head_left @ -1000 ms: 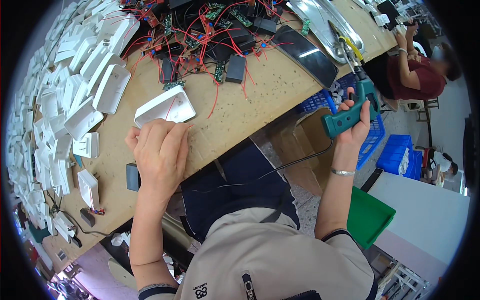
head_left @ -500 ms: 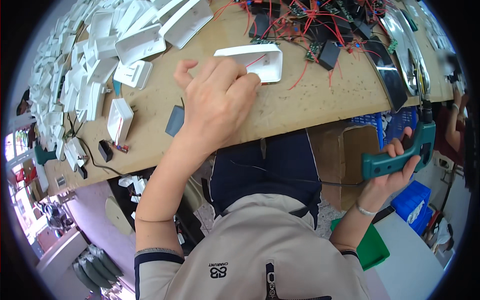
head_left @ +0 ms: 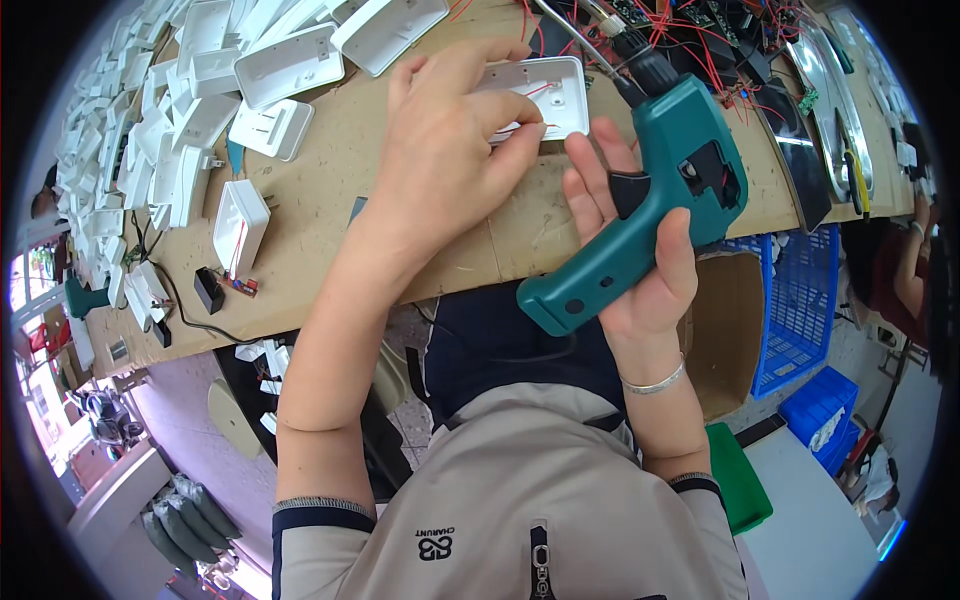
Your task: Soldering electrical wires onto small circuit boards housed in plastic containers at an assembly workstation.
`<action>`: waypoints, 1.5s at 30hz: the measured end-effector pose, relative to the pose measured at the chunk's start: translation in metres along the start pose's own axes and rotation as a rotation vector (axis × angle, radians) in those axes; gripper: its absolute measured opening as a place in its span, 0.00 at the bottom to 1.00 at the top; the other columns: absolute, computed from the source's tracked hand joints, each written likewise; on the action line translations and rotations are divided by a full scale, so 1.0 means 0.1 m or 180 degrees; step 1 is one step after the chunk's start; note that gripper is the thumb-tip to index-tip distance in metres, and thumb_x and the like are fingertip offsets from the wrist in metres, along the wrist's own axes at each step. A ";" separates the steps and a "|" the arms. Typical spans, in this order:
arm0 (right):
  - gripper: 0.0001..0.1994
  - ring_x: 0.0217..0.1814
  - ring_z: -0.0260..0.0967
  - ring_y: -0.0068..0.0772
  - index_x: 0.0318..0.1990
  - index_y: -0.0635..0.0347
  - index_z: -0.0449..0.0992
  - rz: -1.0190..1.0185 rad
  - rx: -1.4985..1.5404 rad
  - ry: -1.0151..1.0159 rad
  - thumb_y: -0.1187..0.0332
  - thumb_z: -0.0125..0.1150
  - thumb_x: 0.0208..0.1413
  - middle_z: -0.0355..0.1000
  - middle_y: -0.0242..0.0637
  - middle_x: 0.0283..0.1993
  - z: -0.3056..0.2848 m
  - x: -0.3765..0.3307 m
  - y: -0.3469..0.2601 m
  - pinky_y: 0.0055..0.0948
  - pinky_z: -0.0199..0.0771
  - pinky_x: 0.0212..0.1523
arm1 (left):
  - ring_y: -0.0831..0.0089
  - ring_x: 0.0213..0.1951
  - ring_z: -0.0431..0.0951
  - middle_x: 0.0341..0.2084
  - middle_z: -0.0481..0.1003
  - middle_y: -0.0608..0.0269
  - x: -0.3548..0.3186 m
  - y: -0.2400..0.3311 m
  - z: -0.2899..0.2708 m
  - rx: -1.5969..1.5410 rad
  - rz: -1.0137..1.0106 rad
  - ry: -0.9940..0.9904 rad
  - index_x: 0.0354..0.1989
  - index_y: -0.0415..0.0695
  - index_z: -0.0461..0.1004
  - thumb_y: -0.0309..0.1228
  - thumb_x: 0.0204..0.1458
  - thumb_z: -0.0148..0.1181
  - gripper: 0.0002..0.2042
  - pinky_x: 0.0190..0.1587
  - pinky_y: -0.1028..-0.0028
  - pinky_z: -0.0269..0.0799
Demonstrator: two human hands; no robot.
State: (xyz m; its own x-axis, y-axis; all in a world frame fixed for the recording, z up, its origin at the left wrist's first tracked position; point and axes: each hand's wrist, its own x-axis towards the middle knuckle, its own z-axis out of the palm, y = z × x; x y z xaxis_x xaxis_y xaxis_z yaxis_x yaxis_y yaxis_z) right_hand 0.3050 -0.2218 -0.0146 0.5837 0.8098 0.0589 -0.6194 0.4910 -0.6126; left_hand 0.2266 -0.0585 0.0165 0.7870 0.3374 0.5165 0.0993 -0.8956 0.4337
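Observation:
My left hand (head_left: 455, 140) is over a white plastic housing (head_left: 571, 95) on the workbench. Its thumb and forefinger are pinched together at a thin red wire (head_left: 508, 131) by the housing's near edge, and the other fingers reach along the far side. A second red wire (head_left: 541, 90) shows inside the shell. In my right hand (head_left: 640, 270) is a green pistol-shaped soldering gun (head_left: 640, 200) with a black trigger and collar. Its thin metal tip and side tube point away from me, right of the housing. The palm is under the handle, with the fingers loosely round it.
White housings (head_left: 290, 65) are heaped at the left. Black parts and boards with red wires (head_left: 690, 40) cover the back right. A phone-like dark slab (head_left: 790, 150) and a metal tray (head_left: 825, 100) lie right. One wired housing (head_left: 241, 230) stands near left. Another person's arm (head_left: 910, 265) shows far right.
My right hand has brought the soldering gun left and up, from beyond the bench's right side to beside the housing. My left hand and the housing have shifted slightly, and its fingers have moved.

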 end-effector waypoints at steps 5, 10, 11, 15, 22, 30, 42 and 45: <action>0.36 0.72 0.39 0.52 0.67 0.59 0.43 -0.0158 -0.0181 0.0118 0.51 0.49 0.58 0.43 0.54 0.69 0.00 0.02 0.03 0.42 0.41 0.71 | 0.63 0.43 0.72 0.41 0.73 0.59 -0.01 -0.02 0.05 -0.0400 -0.0271 -0.0062 0.27 0.41 0.78 0.25 0.39 0.63 0.05 0.45 0.70 0.64; 0.37 0.70 0.43 0.51 0.67 0.61 0.43 -0.0252 -0.0458 0.0112 0.51 0.51 0.58 0.45 0.55 0.68 -0.02 -0.11 -0.10 0.44 0.46 0.69 | 0.65 0.38 0.72 0.38 0.73 0.62 -0.05 0.14 0.14 0.0457 0.0140 0.0289 0.25 0.41 0.77 0.25 0.38 0.63 0.04 0.44 0.67 0.62; 0.38 0.69 0.47 0.51 0.67 0.62 0.43 -0.0313 -0.0596 0.0082 0.51 0.52 0.57 0.46 0.55 0.67 -0.04 -0.16 -0.15 0.44 0.52 0.67 | 0.65 0.38 0.72 0.38 0.73 0.62 -0.07 0.14 0.18 0.0452 0.0136 0.0285 0.25 0.41 0.77 0.25 0.38 0.63 0.04 0.44 0.67 0.62; 0.38 0.51 0.70 0.42 0.63 0.69 0.49 -0.0440 -0.1304 0.0399 0.50 0.55 0.55 0.55 0.58 0.62 -0.04 -0.48 -0.39 0.32 0.78 0.43 | 0.63 0.41 0.70 0.39 0.72 0.60 -0.08 0.12 0.31 0.0514 0.0046 0.0639 0.19 0.39 0.73 0.24 0.36 0.61 0.03 0.44 0.61 0.58; 0.37 0.36 0.72 0.31 0.58 0.70 0.56 -0.0340 -0.2387 0.0687 0.52 0.64 0.49 0.65 0.54 0.53 0.03 -0.93 -0.59 0.23 0.77 0.30 | 0.64 0.38 0.69 0.39 0.71 0.60 -0.07 0.10 0.33 0.0594 -0.0037 0.0672 0.20 0.38 0.73 0.24 0.35 0.60 0.03 0.43 0.61 0.57; 0.36 0.34 0.72 0.29 0.54 0.70 0.62 0.0038 -0.2691 0.0933 0.51 0.67 0.46 0.67 0.52 0.50 0.05 -1.10 -0.58 0.22 0.76 0.30 | 0.65 0.39 0.70 0.36 0.72 0.62 -0.04 0.17 0.33 0.0746 -0.0240 0.0610 0.21 0.40 0.76 0.24 0.37 0.62 0.03 0.45 0.66 0.59; 0.33 0.36 0.71 0.30 0.56 0.68 0.63 0.0362 -0.3102 0.0699 0.61 0.69 0.45 0.69 0.48 0.51 0.07 -0.98 -0.54 0.26 0.74 0.35 | 0.65 0.37 0.70 0.35 0.72 0.62 -0.05 0.15 0.36 0.0678 -0.0226 0.0735 0.20 0.40 0.75 0.24 0.36 0.62 0.03 0.43 0.67 0.59; 0.31 0.36 0.71 0.30 0.56 0.68 0.63 0.0328 -0.3233 0.0564 0.63 0.68 0.46 0.69 0.48 0.51 0.07 -0.95 -0.54 0.27 0.74 0.35 | 0.65 0.36 0.70 0.34 0.71 0.63 -0.04 0.16 0.36 0.0693 -0.0238 0.0750 0.20 0.40 0.75 0.24 0.35 0.62 0.03 0.43 0.66 0.59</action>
State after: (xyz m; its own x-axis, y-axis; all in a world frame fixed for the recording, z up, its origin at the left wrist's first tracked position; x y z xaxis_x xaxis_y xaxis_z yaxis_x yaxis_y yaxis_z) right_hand 0.2797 -0.3229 0.0183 0.6727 0.7334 -0.0979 0.0162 -0.1469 -0.9890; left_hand 0.2466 -0.0843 -0.0055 0.6127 0.4395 0.6569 0.2993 -0.8982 0.3218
